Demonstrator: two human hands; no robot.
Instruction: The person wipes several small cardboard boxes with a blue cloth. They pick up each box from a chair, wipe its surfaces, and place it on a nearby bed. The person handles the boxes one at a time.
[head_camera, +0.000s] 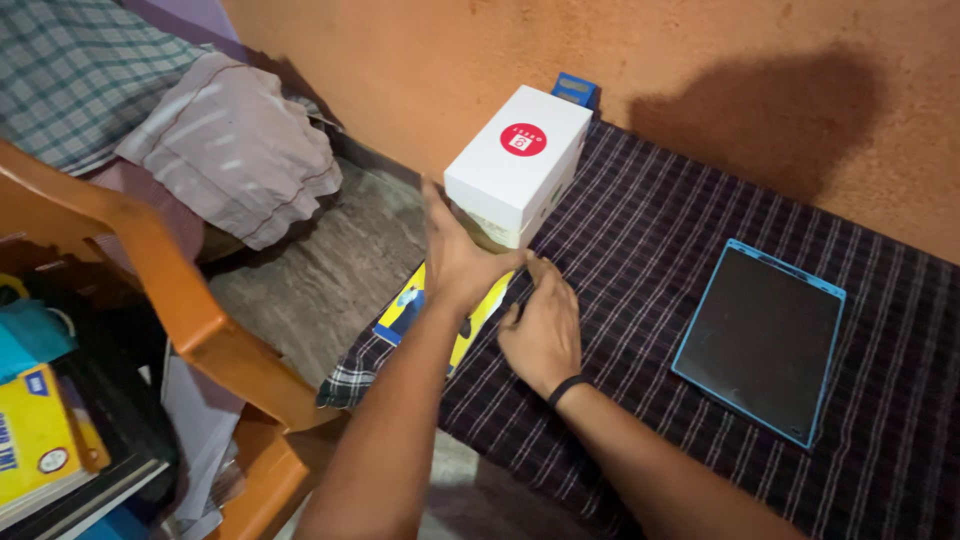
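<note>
The white box (520, 160) stands tilted at 12 o'clock of both hands, near the checked cloth's (640, 250) left edge, with open cloth toward 3 o'clock before the blue-framed slate (765, 340). The left hand (455, 260) presses its side, fingers together; the right hand (545, 325) lies flat, fingers loosely spread. A yellow box (415, 305) beneath is mostly hidden.

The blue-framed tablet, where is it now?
The blue-framed tablet lies flat on the checked cloth, right of the right hand.
</note>
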